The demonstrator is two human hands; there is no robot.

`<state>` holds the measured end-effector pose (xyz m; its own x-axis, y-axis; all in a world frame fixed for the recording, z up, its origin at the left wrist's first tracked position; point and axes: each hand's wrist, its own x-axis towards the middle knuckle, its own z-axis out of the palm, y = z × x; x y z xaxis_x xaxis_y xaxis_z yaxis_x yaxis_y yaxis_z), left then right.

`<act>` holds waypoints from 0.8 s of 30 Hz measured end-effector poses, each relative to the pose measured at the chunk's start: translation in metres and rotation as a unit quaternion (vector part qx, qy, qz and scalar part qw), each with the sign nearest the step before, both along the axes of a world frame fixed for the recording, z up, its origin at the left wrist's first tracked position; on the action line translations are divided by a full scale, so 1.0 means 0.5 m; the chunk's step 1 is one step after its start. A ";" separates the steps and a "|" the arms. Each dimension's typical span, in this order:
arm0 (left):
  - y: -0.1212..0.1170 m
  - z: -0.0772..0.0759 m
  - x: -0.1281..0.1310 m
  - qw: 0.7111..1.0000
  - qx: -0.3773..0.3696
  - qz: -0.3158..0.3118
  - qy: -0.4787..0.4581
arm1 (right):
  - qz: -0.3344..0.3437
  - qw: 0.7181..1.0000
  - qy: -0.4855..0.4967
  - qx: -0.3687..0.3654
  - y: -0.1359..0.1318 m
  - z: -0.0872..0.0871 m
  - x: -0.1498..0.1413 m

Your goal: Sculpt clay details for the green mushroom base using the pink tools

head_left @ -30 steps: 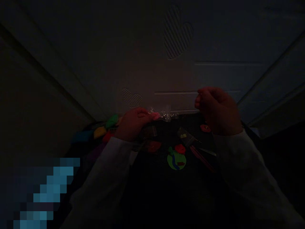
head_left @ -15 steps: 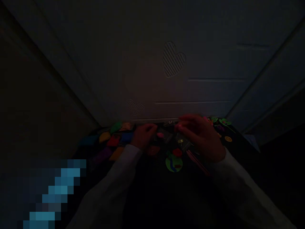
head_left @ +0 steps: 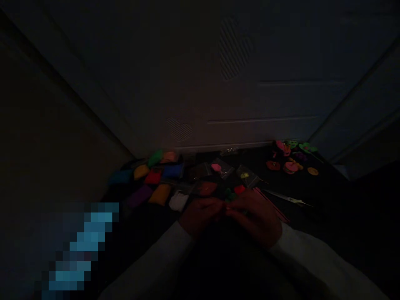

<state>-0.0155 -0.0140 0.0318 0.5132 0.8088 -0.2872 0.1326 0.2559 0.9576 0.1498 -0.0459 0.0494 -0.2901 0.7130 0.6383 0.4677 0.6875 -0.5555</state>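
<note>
The left hand (head_left: 200, 214) and right hand (head_left: 254, 218) curl inward, nearly closed, their fingertips meeting around a small green-and-red modelling-clay piece (head_left: 233, 196), though the dimness hides the exact grip. A white clay lump (head_left: 178, 201) lies to the left, with a clear plastic bag of pink clay (head_left: 222, 168) beyond the hands and slim steel scissors (head_left: 289, 199) to the right.

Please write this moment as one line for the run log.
left hand, right hand | fingertips together | at: green and red modelling clay | nearby: scissors
</note>
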 end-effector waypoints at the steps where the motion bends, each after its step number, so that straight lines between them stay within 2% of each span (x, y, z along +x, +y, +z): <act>1: -0.002 -0.001 0.001 1.000 -0.016 -0.002 -0.010 | -0.006 1.000 -0.003 0.005 -0.001 0.000 0.001; 4: -0.009 -0.003 0.003 0.997 -0.064 -0.005 -0.054 | -0.011 1.000 -0.019 0.012 -0.003 -0.003 0.005; 10: -0.017 0.003 0.007 0.978 -0.157 0.024 -0.135 | 0.003 0.999 -0.028 -0.020 -0.003 -0.006 0.006; 20: -0.017 0.003 0.008 0.962 -0.209 0.108 -0.136 | -0.023 0.999 -0.027 -0.012 -0.005 -0.006 0.004; 24: -0.015 0.005 0.006 0.959 -0.210 0.119 -0.149 | -0.032 0.998 -0.034 -0.032 -0.005 -0.002 0.007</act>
<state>-0.0123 -0.0215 0.0343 0.4388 0.7584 -0.4820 -0.2401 0.6159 0.7504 0.1535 -0.0486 0.0485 -0.2833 0.7700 0.5718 0.5474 0.6193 -0.5628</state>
